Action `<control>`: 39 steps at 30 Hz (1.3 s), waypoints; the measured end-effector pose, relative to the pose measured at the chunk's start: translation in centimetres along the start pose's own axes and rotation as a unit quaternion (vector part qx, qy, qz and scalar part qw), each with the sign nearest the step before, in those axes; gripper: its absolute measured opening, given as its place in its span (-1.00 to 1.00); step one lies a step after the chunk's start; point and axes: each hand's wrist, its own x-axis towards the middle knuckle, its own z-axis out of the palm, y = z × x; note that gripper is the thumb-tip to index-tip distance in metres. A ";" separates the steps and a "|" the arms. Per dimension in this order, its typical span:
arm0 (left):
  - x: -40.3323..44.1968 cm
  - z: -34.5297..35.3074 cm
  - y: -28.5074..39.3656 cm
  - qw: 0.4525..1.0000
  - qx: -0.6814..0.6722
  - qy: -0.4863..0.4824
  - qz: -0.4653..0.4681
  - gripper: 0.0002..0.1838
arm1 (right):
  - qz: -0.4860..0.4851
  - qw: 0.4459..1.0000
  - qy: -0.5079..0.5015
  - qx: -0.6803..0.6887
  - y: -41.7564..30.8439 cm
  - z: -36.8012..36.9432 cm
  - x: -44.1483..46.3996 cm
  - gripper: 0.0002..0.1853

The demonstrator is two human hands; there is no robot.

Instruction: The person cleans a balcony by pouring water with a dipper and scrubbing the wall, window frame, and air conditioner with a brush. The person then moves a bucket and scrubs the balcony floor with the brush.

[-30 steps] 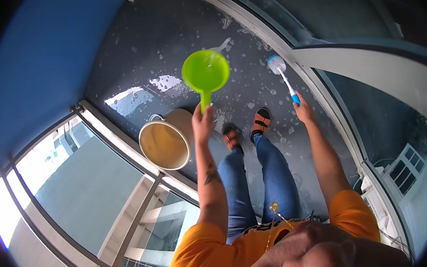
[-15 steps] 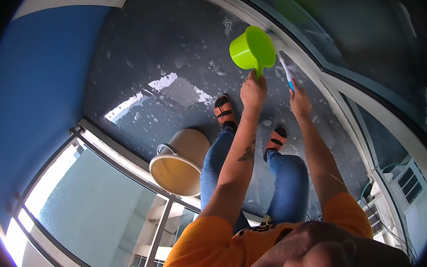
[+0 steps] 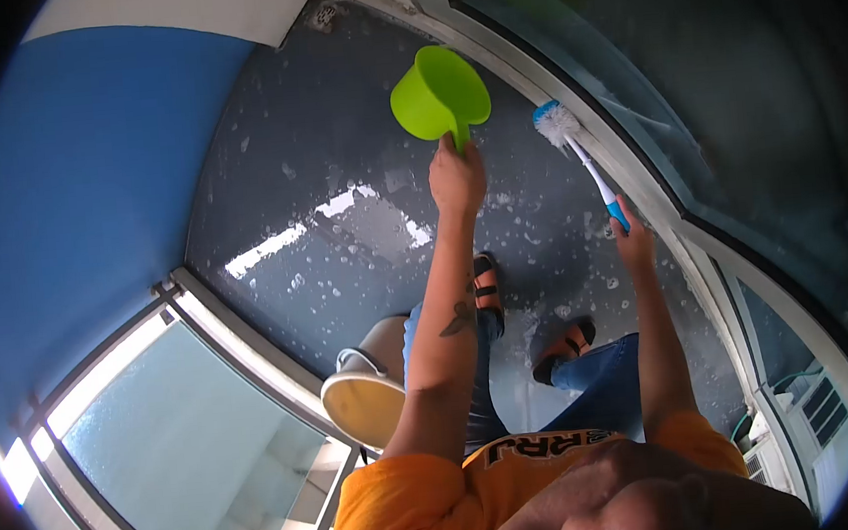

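Observation:
My left hand [image 3: 458, 178] is closed round the handle of a bright green dipper [image 3: 439, 94], which is tilted above the wet dark floor [image 3: 269, 188]. Whether water is inside it cannot be made out. In my right hand [image 3: 633, 241] is the blue grip of a brush [image 3: 591, 170] with a white shaft. Its white and blue bristle head is beside the sill of the glass door [image 3: 549, 81]. A beige bucket [image 3: 368, 409] stands near my left leg, partly hidden by my left forearm.
Glass panels with a metal railing [image 3: 242, 354] run along the lower left. A blue wall [image 3: 126, 149] rises at the left. The framed glass door [image 3: 731, 121] is on the right. Soap suds and wet patches dot the floor around my sandalled feet [image 3: 486, 282].
The dipper first swung right toward the door, then came back left. The brush stayed near the sill, and its head now shows clear of the dipper. My feet have shifted, and the bucket appears lower in view.

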 end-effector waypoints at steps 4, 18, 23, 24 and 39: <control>1.0 0.4 -2.2 1.000 0.003 -0.017 -0.019 -0.63 | -0.087 0.994 0.065 -0.021 -8.1 4.8 9.6 -0.53; 5.5 0.5 1.2 0.999 0.020 0.032 0.007 -0.60 | -0.048 0.996 0.075 0.025 -1.3 2.3 4.2 -0.61; 6.3 0.3 0.5 0.999 0.032 0.016 0.022 -0.61 | -0.049 0.997 0.054 -0.028 -11.8 7.7 14.6 -0.48; 6.4 0.3 0.5 0.999 0.026 0.011 0.018 -0.58 | -0.086 0.995 0.029 -0.046 -15.4 7.9 16.9 -0.50; 6.2 1.2 -0.3 0.995 -0.058 -0.066 0.043 -0.59 | 0.049 0.998 0.027 0.039 -0.2 0.5 3.9 -0.54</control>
